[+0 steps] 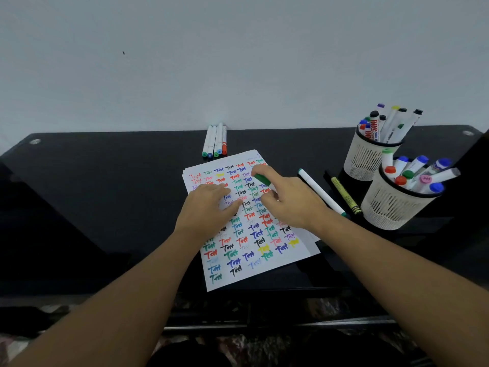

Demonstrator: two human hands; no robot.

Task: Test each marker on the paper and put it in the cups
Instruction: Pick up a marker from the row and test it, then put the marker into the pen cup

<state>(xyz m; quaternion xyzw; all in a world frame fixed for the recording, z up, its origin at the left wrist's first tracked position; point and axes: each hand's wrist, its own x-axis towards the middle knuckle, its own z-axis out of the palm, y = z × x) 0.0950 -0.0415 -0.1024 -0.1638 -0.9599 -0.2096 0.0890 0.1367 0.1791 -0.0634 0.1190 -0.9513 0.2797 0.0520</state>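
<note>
We see a glossy black table, smooth like glass, with small metal discs near its far corners. On it lies matt white paper, its surface covered in coloured ink. The markers at the far edge have smooth plastic barrels and glossy coloured caps. Toward the right edge, two cups look like cream perforated mesh with dark rims. The wall behind is matt and plain.
</note>
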